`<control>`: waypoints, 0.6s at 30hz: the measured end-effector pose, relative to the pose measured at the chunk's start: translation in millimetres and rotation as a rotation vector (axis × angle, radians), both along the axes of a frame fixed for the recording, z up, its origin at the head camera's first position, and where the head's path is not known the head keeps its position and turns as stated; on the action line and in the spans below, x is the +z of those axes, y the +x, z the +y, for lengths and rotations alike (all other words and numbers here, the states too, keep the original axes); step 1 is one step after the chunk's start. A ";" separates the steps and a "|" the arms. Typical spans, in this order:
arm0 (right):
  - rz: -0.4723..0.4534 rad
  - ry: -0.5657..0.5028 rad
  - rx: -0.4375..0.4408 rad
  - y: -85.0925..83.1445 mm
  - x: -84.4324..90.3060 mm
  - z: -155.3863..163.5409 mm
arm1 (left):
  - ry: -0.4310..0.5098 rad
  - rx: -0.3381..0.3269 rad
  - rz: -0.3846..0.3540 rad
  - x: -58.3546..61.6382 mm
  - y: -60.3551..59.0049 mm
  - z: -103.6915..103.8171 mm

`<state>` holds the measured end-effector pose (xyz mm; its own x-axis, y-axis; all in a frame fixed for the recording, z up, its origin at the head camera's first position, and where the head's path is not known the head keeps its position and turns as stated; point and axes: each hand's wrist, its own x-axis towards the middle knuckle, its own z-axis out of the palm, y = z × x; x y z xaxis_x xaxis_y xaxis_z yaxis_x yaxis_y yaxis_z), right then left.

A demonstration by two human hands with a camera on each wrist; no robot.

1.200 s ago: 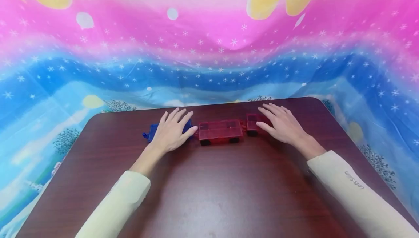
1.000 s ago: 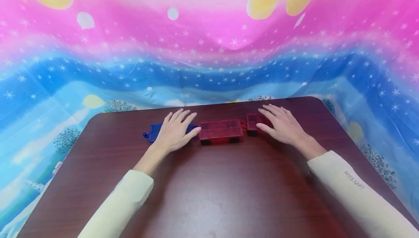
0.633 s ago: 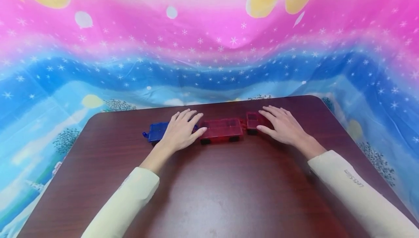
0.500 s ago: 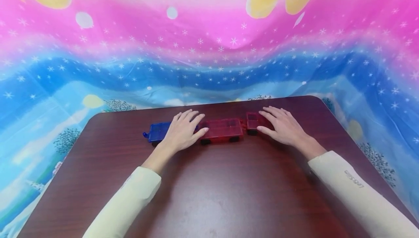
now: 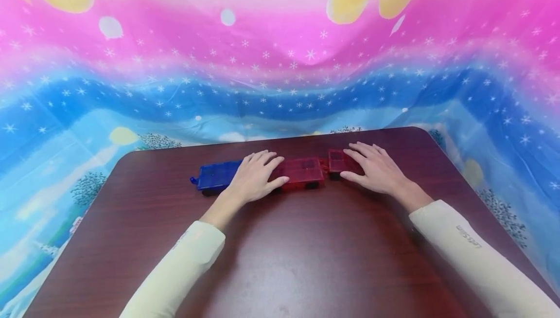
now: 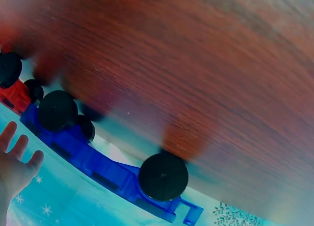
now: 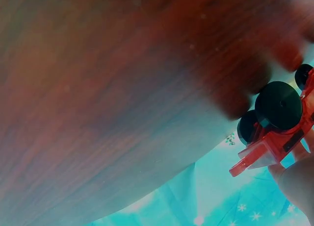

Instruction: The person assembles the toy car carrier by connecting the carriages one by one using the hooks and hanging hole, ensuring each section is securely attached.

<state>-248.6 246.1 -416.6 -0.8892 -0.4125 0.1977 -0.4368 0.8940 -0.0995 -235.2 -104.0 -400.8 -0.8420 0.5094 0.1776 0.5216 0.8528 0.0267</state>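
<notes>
A train of toy cars with black wheels stands on the table: a blue toy car [image 5: 216, 176] on the left, a long red toy car [image 5: 302, 171] in the middle, a small red toy car [image 5: 336, 161] on the right. My left hand [image 5: 255, 178] is over the meeting of the blue and long red cars, fingers extended, hiding the join. In the left wrist view the blue car [image 6: 98, 162] shows its wheels and end hook, with the left hand [image 6: 15, 162] beside it. My right hand [image 5: 374, 167], fingers extended, covers part of the small red car [image 7: 282, 142]; contact cannot be told.
The dark wooden table [image 5: 280, 250] has rounded far corners. A printed curtain [image 5: 280, 65] in pink and blue hangs behind it and along both sides.
My left hand has slid rightward from over the blue car to over its join with the long red car, uncovering more blue. The cars and right hand stay nearly in place.
</notes>
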 end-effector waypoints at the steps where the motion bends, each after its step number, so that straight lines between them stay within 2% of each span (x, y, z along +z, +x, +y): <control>1: -0.003 0.000 0.000 -0.5 0.1 0.1 | 0.000 -0.005 -0.005 -0.5 0.0 1.2; 11: -0.004 0.008 0.015 -1.6 0.2 -2.4 | -0.022 -0.070 -0.005 -8.3 -2.5 14.1; 18: -0.011 0.027 0.021 -3.2 -1.1 -5.0 | -0.031 -0.075 0.003 -10.6 -3.5 22.2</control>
<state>-251.8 241.1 -417.7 -0.8823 -0.4363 0.1767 -0.4547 0.8870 -0.0804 -238.6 -81.8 -411.3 -0.8009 0.5762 0.1630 0.5839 0.8118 -0.0007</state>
